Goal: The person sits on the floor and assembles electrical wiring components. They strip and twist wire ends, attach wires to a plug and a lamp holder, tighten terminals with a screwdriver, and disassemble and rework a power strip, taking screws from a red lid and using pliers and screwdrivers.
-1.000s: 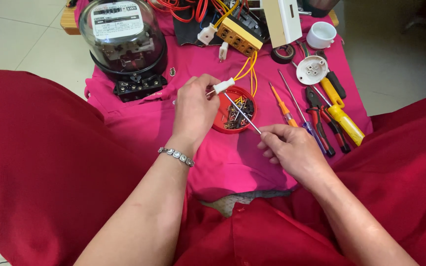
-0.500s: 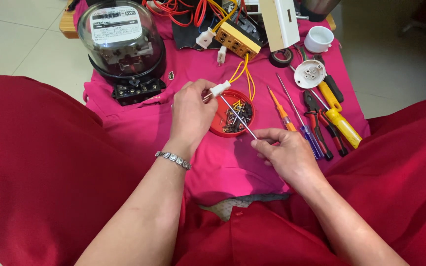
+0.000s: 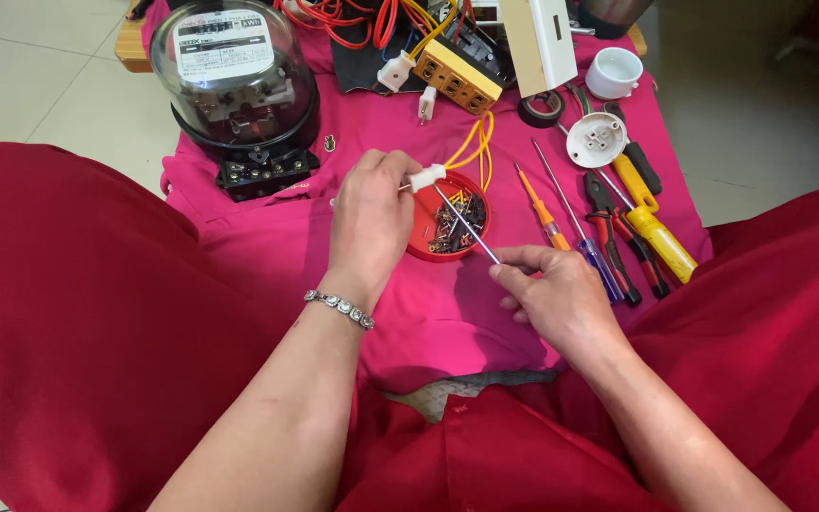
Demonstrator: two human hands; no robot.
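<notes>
We find the small white fitting (image 3: 426,176) pinched between the fingertips of the left hand (image 3: 372,220), held just above the upper left rim of the red dish (image 3: 419,248). The grip of the right hand (image 3: 556,299) is pressed together on the near end of a thin metal shaft (image 3: 466,224), which runs up across the dish with its tip at the fitting. Whether the tip sits in a screw head we cannot tell; the contact is too small to read.

In our judgement the fastening work on the fitting is in progress and not finished: the tool is applied, both hands are engaged, and loose screws and small parts lie in the dish unused.

Yellow wires (image 3: 474,147) loop from above the dish up to a yellow terminal block (image 3: 452,76). Right of the dish lie an orange tester screwdriver (image 3: 542,210), a blue-handled screwdriver (image 3: 601,268), red-handled pliers (image 3: 618,251) and a yellow-handled tool (image 3: 661,242), close together. Further up and right of the dish sit a round white socket base (image 3: 596,139), a roll of black tape (image 3: 542,109) and a white cup (image 3: 614,72). Well to the upper left of the dish stands a glass-domed meter (image 3: 234,81). All rest on a pink cloth (image 3: 267,246).

Nothing blocks the fitting itself; the wires crowd the dish's upper rim, and the tools lie near the right hand.
</notes>
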